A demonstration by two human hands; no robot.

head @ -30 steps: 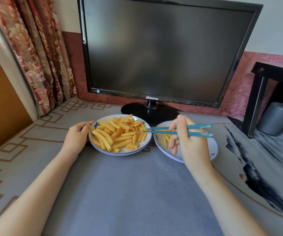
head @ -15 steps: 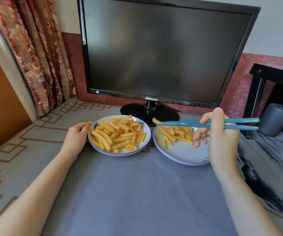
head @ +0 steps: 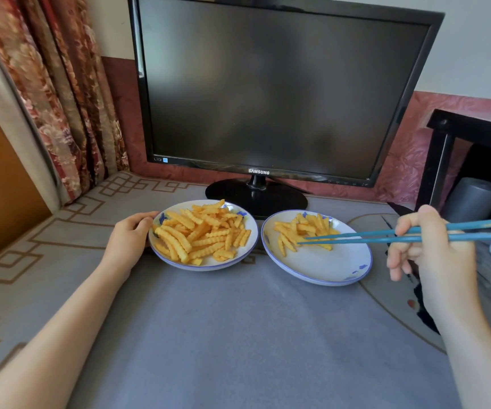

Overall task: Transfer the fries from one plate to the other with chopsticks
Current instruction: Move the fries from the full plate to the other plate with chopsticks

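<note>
- Chopsticks [head: 371, 240] in the right fingers [head: 403, 227]: smooth, teal, perhaps plastic.
- Plate [head: 209, 263] at the left fingers [head: 138, 221]: glossy white glaze.
- Fries [head: 203, 231] beside them: ridged, matt.
- Bench cloth [head: 238, 335] beneath: matt grey.

A dark Samsung monitor [head: 282, 84] fills the upper centre, set before a pale wall [head: 480, 39] with a pink patterned lower band [head: 409, 160]. Floral curtains [head: 70, 98] hang at upper left. A black shelf unit [head: 445, 160] stands at right. Grey cloth [head: 238, 335] covers the table.

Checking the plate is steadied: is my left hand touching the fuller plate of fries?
Touching. In the head view the left hand has its fingers curled against the rim of the fuller plate, with no gap.
</note>
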